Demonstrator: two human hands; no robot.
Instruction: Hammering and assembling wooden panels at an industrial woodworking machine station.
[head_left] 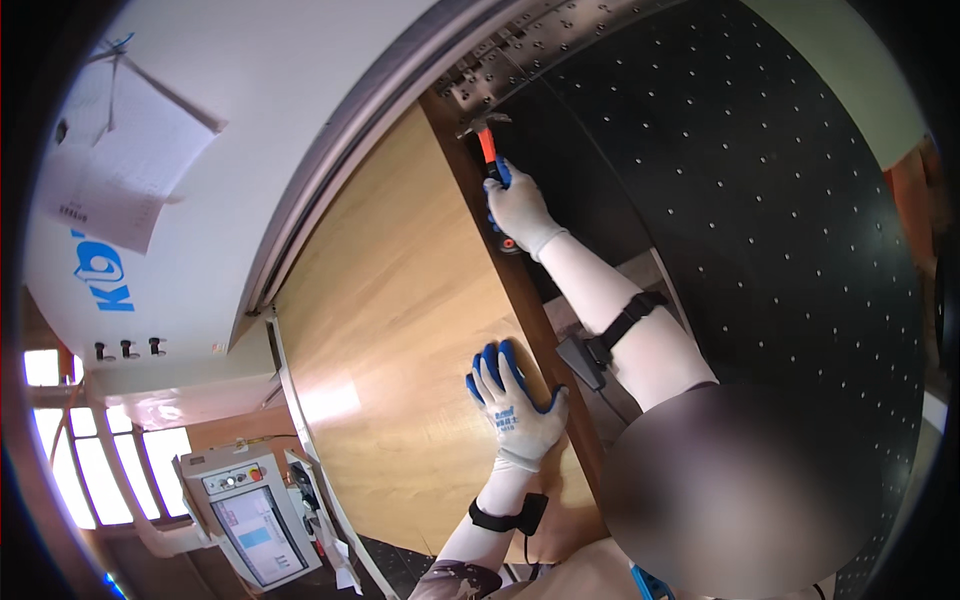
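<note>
My right hand (520, 212), in a white and blue work glove, is closed around the black part of a claw hammer's handle. The hammer (487, 142) has a metal head and an orange-red neck, and lies over the dark brown edge (465, 170) at the far end of a wooden panel. The handle's butt shows below my fist. Nearer to me, my left hand (522, 412), gloved alike, rests with spread fingers on the light wooden panel (390, 290), close to its right edge. Whether the hammer head touches the panel I cannot tell.
A black table (760, 200) dotted with small studs spreads to the right. Along the left stands a white machine housing (220, 90) with hanging paper sheets (130, 150). A control panel with a screen (262, 535) is at lower left. A blurred round patch hides the lower right.
</note>
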